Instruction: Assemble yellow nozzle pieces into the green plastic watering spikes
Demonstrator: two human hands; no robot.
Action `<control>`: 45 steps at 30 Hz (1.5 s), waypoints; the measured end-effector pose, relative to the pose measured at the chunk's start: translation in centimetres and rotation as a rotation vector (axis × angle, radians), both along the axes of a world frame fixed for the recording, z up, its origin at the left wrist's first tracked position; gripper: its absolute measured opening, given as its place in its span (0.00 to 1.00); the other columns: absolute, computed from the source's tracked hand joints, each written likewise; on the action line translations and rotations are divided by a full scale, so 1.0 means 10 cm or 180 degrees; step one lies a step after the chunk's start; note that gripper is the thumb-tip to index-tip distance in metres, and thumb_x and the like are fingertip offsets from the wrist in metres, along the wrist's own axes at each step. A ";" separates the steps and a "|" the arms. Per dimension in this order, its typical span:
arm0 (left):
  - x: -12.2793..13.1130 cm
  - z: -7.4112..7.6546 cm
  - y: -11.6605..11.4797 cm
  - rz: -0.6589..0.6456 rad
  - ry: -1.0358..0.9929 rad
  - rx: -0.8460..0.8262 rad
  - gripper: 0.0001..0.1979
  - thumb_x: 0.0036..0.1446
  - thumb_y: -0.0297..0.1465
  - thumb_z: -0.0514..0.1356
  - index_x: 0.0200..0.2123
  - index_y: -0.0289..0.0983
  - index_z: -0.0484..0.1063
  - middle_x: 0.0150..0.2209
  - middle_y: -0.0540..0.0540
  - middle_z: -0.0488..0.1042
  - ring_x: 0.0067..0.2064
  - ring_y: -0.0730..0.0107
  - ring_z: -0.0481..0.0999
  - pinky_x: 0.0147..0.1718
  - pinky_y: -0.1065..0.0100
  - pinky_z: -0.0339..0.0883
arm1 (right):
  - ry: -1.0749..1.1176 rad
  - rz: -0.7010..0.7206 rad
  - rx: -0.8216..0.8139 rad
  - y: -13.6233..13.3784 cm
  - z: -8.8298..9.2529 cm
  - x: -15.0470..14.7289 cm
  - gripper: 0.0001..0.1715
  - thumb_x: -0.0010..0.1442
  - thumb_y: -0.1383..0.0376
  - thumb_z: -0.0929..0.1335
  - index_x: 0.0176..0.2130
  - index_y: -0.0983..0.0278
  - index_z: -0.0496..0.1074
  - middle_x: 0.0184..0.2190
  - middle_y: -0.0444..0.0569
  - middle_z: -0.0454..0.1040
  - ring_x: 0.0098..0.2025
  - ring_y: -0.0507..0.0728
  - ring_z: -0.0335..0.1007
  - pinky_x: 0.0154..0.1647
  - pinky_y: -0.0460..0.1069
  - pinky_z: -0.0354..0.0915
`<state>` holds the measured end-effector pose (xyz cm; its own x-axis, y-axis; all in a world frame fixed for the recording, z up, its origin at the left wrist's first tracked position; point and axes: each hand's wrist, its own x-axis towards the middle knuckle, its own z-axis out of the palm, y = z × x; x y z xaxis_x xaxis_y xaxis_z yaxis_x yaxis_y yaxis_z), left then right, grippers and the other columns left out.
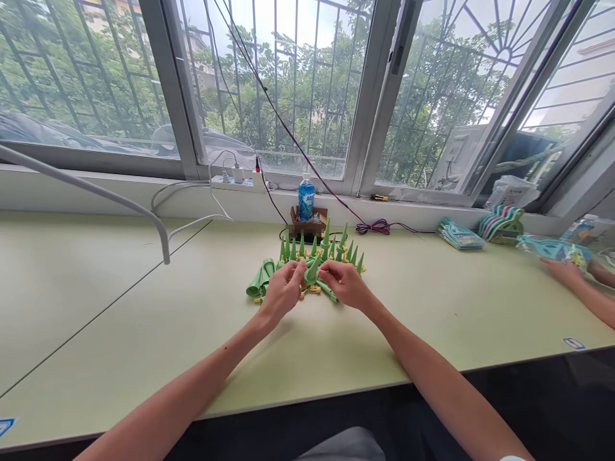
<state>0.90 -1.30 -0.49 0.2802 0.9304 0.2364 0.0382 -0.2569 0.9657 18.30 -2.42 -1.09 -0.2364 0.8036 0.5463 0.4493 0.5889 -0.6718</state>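
Note:
A green plastic cone spike [313,270] is held between my two hands, its tip pointing up. My left hand [282,288] closes on its left side with thumb and fingers. From the right, my right hand [346,283] is pinched at the cone's edge; what its fingertips hold is hidden. Just beyond stand several similar upright green spikes [326,238]. Wider green cones [254,288] lie to the left of my left hand. Small yellow pieces [314,290] lie around and below the cone. A green tube [330,294] rests under my right hand.
Behind the spikes, a blue-liquid bottle [306,200] stands by a small cardboard box [319,221]. Coiled cable [375,226] lies by the window. Packaged hangers [460,234] sit at right, near another person's hand [563,272] at a bag. A white bent pole [144,214] reaches in at left.

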 end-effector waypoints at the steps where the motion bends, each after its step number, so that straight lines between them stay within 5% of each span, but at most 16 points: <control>1: 0.00 0.00 0.00 -0.0048 0.0022 -0.0036 0.20 0.58 0.49 0.54 0.31 0.37 0.64 0.17 0.55 0.64 0.13 0.81 0.56 0.10 0.77 0.49 | -0.0005 0.0011 0.0004 0.00 0.00 0.00 0.15 0.64 0.58 0.63 0.30 0.65 0.67 0.20 0.39 0.57 0.22 0.48 0.47 0.23 0.45 0.49; 22: -0.02 0.03 -0.03 -0.0460 -0.0138 -0.0506 0.19 0.54 0.48 0.61 0.33 0.37 0.64 0.20 0.55 0.62 0.16 0.82 0.56 0.12 0.77 0.47 | -0.0135 0.0119 0.0046 -0.01 0.02 0.00 0.16 0.64 0.57 0.62 0.29 0.65 0.66 0.21 0.40 0.58 0.22 0.48 0.50 0.24 0.45 0.51; 31: -0.02 0.07 -0.07 -0.0264 -0.0039 -0.0023 0.20 0.51 0.46 0.62 0.38 0.37 0.66 0.24 0.55 0.63 0.16 0.83 0.59 0.12 0.77 0.51 | -0.0047 0.0177 -0.0129 -0.01 0.02 0.01 0.16 0.63 0.57 0.62 0.29 0.65 0.66 0.20 0.39 0.56 0.22 0.48 0.49 0.23 0.45 0.50; 45: -0.05 -0.08 -0.01 -0.0190 0.0221 0.0722 0.18 0.56 0.41 0.61 0.45 0.39 0.65 0.28 0.51 0.68 0.20 0.79 0.61 0.17 0.75 0.52 | 0.0006 0.0205 -0.0191 -0.03 0.05 0.01 0.16 0.63 0.57 0.63 0.28 0.64 0.65 0.19 0.39 0.56 0.21 0.48 0.49 0.22 0.45 0.50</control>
<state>0.38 -1.35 -1.27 0.3560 0.8369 0.4157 0.0808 -0.4708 0.8786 18.44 -2.73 -0.62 -0.2874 0.8181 0.4980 0.4105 0.5750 -0.7077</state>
